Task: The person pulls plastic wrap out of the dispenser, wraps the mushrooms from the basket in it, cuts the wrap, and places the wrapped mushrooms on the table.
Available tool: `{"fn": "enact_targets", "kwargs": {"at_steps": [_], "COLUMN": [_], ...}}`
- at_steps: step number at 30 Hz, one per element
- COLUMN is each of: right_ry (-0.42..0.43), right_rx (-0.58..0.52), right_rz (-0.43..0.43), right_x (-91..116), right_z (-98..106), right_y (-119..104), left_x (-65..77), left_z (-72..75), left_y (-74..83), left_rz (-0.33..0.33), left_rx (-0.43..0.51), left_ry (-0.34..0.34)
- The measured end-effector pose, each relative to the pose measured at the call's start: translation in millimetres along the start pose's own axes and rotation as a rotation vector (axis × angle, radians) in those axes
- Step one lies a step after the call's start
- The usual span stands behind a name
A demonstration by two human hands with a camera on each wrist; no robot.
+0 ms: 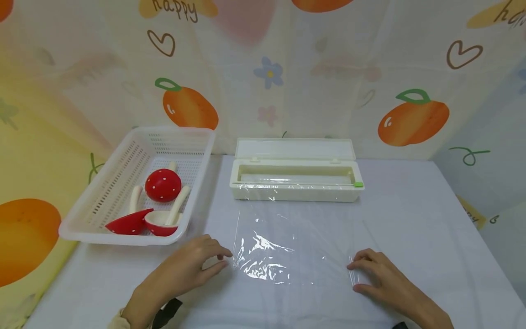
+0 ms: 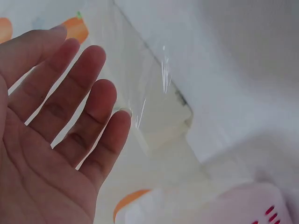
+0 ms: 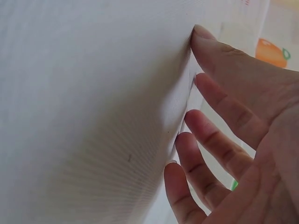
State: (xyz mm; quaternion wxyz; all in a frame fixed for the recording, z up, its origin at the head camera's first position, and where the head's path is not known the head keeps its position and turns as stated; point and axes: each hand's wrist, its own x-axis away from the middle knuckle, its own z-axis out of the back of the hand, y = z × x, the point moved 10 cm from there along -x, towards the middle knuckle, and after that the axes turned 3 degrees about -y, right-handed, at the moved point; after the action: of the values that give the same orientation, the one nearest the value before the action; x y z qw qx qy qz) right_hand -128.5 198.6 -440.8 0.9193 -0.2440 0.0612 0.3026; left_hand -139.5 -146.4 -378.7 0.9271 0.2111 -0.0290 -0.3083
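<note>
A sheet of clear plastic wrap [image 1: 267, 260] stretches from the front of a white wrap dispenser box [image 1: 296, 194] over the white cloth, with bright wrinkles on its left half. My left hand [image 1: 185, 265] is at the sheet's left edge, its fingers loosely bent and apart, palm and fingers bare in the left wrist view. At the right edge, my right hand [image 1: 382, 278] touches down with spread fingertips, beside a narrow gathered fold of wrap. In the right wrist view its fingers [image 3: 217, 137] are relaxed, the tips at the white surface.
The dispenser's lid [image 1: 296, 148] stands raised at the back, and a green slider [image 1: 358, 184] sits on its right front rim. To the left, a white perforated basket [image 1: 70, 230] holds red dotted ladles [image 1: 163, 185] with white handles. A patterned curtain [image 1: 320, 91] hangs behind the table.
</note>
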Motion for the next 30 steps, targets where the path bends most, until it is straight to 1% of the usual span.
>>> {"fn": "enact_targets", "kwargs": {"at_steps": [3, 6, 9, 14, 16, 19, 25, 30], "right_ry": [0.025, 0.044, 0.043, 0.023, 0.021, 0.024, 0.033, 0.028], "right_rx": [-0.004, -0.010, -0.020, -0.026, -0.023, -0.014, -0.014, -0.017], "right_rz": [0.035, 0.056, 0.049, 0.024, 0.024, 0.035, 0.050, 0.038], "right_x": [1.0, 1.9, 2.7, 3.2, 3.0, 2.3, 1.3, 1.4], "right_z": [0.6, 1.6, 1.7, 0.8, 0.8, 1.3, 3.2, 2.8], "right_y": [-2.6, -4.2, -3.5, -1.1, -0.9, -1.5, -3.4, -3.1], "left_x": [0.2, 1.4, 3.9, 8.3, 9.9, 11.6, 14.5, 18.0], "left_z": [15.7, 30.0, 42.7, 61.5, 67.5, 73.4, 77.4, 83.8], "left_y": [-3.8, -10.4, -18.3, -28.3, -33.2, -41.9, -59.7, -69.6], "left_rz": [0.001, 0.033, 0.059, 0.040, 0.042, 0.065, 0.129, 0.131], "left_rx": [-0.026, -0.029, -0.034, -0.047, -0.058, -0.059, -0.022, -0.023], "left_ry": [0.063, 0.111, 0.161, 0.249, 0.272, 0.277, 0.232, 0.248]}}
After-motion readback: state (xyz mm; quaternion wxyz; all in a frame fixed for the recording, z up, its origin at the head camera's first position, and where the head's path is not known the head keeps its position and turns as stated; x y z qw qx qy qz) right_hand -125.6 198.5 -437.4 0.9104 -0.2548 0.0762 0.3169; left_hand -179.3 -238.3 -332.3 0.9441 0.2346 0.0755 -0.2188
